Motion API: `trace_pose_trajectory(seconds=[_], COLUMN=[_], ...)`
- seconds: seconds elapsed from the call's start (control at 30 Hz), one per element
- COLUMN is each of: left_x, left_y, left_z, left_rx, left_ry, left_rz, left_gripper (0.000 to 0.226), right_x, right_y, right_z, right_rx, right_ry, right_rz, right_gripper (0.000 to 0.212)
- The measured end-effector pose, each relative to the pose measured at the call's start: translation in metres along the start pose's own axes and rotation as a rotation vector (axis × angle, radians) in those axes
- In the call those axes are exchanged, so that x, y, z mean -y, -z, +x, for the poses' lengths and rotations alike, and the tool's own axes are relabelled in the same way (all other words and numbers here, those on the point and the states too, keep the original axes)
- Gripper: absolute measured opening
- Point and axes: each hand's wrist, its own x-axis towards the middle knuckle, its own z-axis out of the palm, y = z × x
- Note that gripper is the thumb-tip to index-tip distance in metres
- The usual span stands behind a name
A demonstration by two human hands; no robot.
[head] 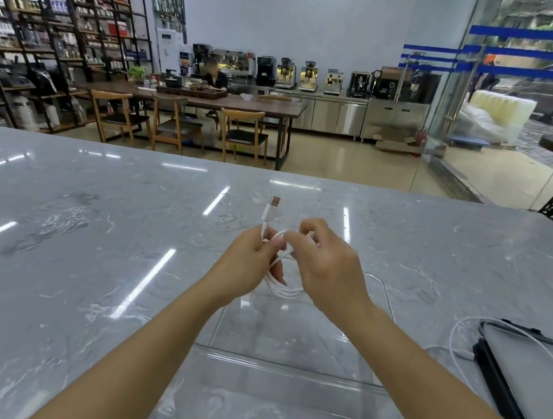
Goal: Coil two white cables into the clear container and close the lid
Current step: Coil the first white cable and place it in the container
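Left hand pinches cable 1 coil mid-frame, plug up. Right hand curls round the next loop, hands touching, above the box. Keep loops small & even, tension light. 2nd cable & lid crowd lower right, so swing toward the desk on the left.

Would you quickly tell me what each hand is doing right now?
Left hand: fingers curled round the white cable, holding it.
Right hand: fingers curled, pinching a loop of the same cable.
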Motion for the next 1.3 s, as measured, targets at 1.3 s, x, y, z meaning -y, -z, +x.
trace_pose_trajectory(seconds=[1.3], left_x=[0.003], left_y=[-0.004], left_z=[0.003], left_rx=[0.217], left_ry=[0.158], left_rz=[0.092], left_gripper=[0.021], right_x=[-0.004], right_y=[-0.006], right_z=[-0.004], right_rx=[0.012], right_ry=[-0.547], right_rz=[0.625], right_gripper=[0.011])
